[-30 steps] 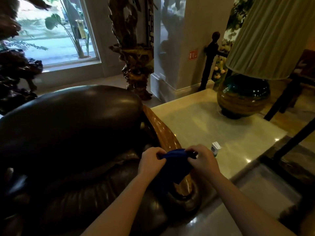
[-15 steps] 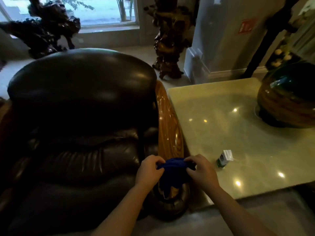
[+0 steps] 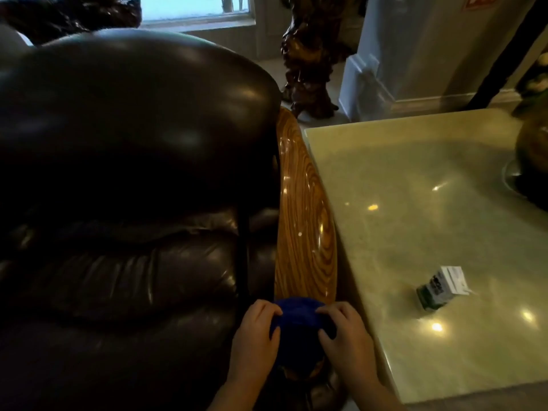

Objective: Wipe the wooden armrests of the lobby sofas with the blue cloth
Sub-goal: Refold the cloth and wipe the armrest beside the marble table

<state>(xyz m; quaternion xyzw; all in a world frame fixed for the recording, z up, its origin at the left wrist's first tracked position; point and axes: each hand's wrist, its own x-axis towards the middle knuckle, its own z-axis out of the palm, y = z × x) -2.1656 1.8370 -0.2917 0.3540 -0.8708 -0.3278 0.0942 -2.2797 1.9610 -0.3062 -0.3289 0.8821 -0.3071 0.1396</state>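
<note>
A glossy wooden armrest (image 3: 302,221) with strong grain runs along the right side of a dark leather sofa (image 3: 124,185). The blue cloth (image 3: 296,330) lies bunched on the armrest's near end. My left hand (image 3: 256,333) grips the cloth's left side and my right hand (image 3: 344,333) grips its right side, both pressing it onto the wood. The armrest's front curl is mostly hidden under the cloth and hands.
A pale polished stone side table (image 3: 415,179) stands close against the armrest's right. A small dark and white carton (image 3: 441,287) lies on it. A lamp base (image 3: 533,161) sits at its right edge. A carved dark wood sculpture (image 3: 311,54) and pillar stand behind.
The view has tilted down and closer to the sofa. The cloth, held up between both hands before, now lies pressed on the armrest's near end.
</note>
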